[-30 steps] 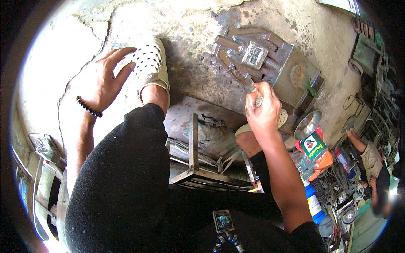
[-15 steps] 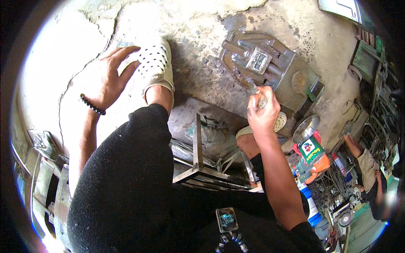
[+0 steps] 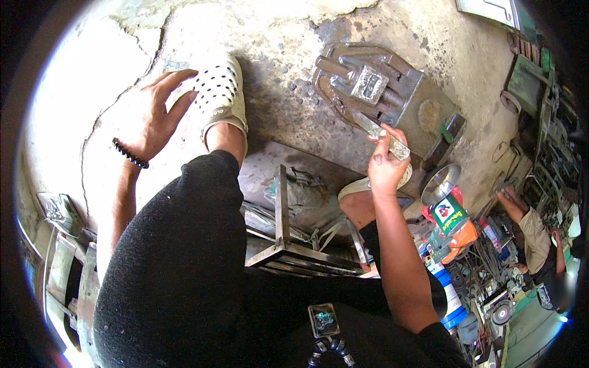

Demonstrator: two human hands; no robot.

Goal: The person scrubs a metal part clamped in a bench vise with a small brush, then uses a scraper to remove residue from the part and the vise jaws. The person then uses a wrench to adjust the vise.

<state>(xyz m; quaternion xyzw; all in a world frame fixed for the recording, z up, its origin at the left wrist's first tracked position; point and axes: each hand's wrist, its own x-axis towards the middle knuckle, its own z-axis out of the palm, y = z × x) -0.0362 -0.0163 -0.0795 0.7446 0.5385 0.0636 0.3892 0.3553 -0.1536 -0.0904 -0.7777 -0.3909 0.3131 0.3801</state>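
Observation:
My right hand [image 3: 388, 162] is closed around a flat, stained, whitish tool [image 3: 400, 149], perhaps a brush or scraper. Its narrow end points up and left, at the near edge of a heavy metal vise [image 3: 423, 113] on the floor. The vise looks wet and brownish, with a threaded screw and a pale block [image 3: 370, 84] in its middle. My left hand [image 3: 156, 110], a black bead bracelet at the wrist, holds nothing. Its fingers are apart, the tips beside the white perforated clog [image 3: 218, 86] on my foot.
Below the vise stands a metal-framed stool or rack [image 3: 288, 248]. On the right are a metal bowl [image 3: 440, 184], a green packet [image 3: 450, 214], an orange item [image 3: 461, 239] and a blue-and-white container [image 3: 453, 297]. Beyond them another person [image 3: 534, 239] is among scrap metal. Cracks run across the concrete floor.
My right hand has turned and shifted slightly down and right, so more of the flat tool shows. The left hand keeps its pose. The whole view has shifted slightly left.

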